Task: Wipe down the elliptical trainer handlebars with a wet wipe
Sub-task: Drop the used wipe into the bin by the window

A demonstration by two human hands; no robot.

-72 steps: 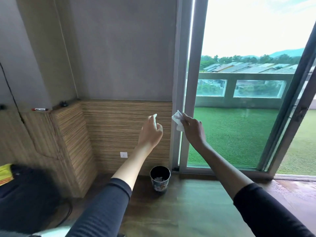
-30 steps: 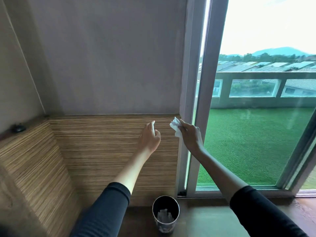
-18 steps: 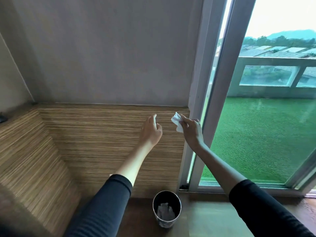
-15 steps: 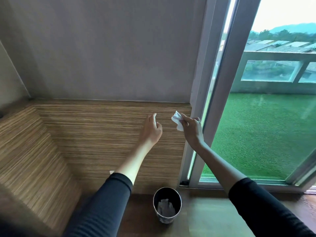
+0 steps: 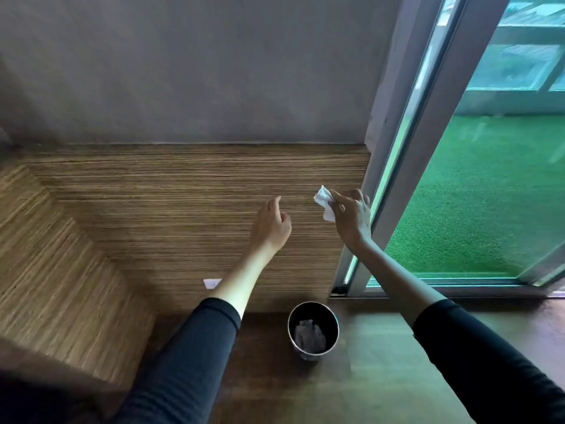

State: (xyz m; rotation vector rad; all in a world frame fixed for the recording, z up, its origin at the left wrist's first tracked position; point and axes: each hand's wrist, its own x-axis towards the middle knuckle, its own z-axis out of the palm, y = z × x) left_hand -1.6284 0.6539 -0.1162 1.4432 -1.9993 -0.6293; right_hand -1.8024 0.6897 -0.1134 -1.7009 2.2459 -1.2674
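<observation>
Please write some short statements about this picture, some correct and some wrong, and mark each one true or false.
1. The right hand pinches a white wipe. True.
2. The left hand holds a second wipe. False: it holds nothing, and its fingers are loosely curled.
3. The bin on the floor is empty. False: something pale and crumpled lies inside it.
4. The wipe is held in the air, well above the bin and not inside it. True.
5. The glass door is to the left of both hands. False: it is on the right, beside the right hand.
</observation>
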